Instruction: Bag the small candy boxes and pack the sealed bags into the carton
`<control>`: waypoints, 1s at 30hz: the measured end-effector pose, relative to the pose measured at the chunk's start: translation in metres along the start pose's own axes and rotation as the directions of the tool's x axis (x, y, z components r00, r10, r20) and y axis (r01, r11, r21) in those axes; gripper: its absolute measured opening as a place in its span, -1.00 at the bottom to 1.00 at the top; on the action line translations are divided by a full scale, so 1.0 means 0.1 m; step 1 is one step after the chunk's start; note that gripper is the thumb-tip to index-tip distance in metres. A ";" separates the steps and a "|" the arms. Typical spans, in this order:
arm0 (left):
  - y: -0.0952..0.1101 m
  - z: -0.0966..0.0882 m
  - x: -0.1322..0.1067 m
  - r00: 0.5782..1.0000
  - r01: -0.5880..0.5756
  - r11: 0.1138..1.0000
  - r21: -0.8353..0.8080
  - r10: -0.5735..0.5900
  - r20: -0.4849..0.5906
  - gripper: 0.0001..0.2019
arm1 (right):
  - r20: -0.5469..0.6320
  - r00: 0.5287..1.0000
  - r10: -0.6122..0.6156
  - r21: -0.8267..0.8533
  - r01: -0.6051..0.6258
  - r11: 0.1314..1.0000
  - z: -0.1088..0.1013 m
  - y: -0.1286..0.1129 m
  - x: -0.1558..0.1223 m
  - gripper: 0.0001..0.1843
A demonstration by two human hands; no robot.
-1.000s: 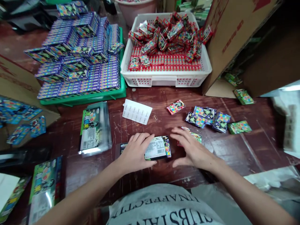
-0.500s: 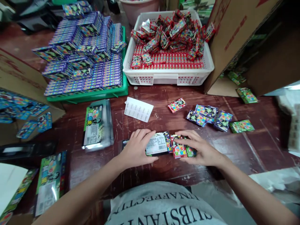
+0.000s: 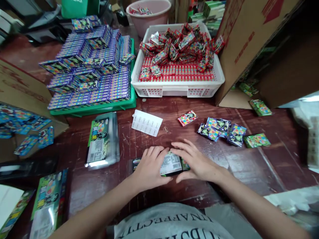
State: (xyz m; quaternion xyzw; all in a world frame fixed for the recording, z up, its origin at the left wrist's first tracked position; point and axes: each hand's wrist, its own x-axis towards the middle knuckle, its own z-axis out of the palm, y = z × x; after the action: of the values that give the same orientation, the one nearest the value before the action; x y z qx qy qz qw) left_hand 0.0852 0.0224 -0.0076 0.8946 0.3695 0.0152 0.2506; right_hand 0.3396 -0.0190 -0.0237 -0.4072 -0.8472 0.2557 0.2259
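Observation:
My left hand [image 3: 151, 167] is closed over a clear plastic pouch with a black printed front and a white barcode label [image 3: 171, 163], which lies flat on the dark red table. The pouch's left end pokes out beyond my fingers. My right hand [image 3: 198, 162] curves round the pouch's right end, thumb at the near edge and fingers at the far edge. Under its palm part of a small green box [image 3: 184, 165] shows at the pouch's mouth; how far it sits inside is hidden. Ahead lie a white sticker sheet [image 3: 147, 122] and a small red box [image 3: 187, 118].
Several purple boxes [image 3: 236, 134] and a green box [image 3: 257, 140] lie to the right. A green tray [image 3: 122, 105] of stacked purple boxes and a white basket [image 3: 175, 91] of red boxes stand behind. Flat pouches [image 3: 102, 139] lie left. Cardboard boxes [image 3: 235, 63] flank both sides.
My right hand has moved left against the pouch. The red box and purple box that showed at the pouch's right end are now out of sight. The view has tilted up slightly.

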 end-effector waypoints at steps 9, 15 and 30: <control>-0.10 0.01 0.01 0.999 0.006 1.000 0.013 -0.005 -0.049 -0.08 | 0.069 0.984 0.166 -0.093 -0.159 0.983 -0.19 0.24 -0.36 -0.11; -0.06 -0.06 -0.03 0.999 -0.015 0.999 -0.043 0.013 -0.043 -0.08 | 0.081 0.990 0.115 0.007 -0.116 0.993 -0.25 0.19 -0.29 -0.20; 0.01 -0.31 -0.12 0.980 0.098 0.987 -0.124 -0.118 -0.163 -0.13 | -0.062 0.994 0.089 0.068 -0.085 0.994 -0.69 0.17 0.17 -0.22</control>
State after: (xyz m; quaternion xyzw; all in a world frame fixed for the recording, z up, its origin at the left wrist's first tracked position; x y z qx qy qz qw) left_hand 0.0706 0.0269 0.0221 0.8527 0.4362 0.0988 0.2699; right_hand 0.3805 0.0208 0.0221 -0.4444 -0.8120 0.2794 0.2551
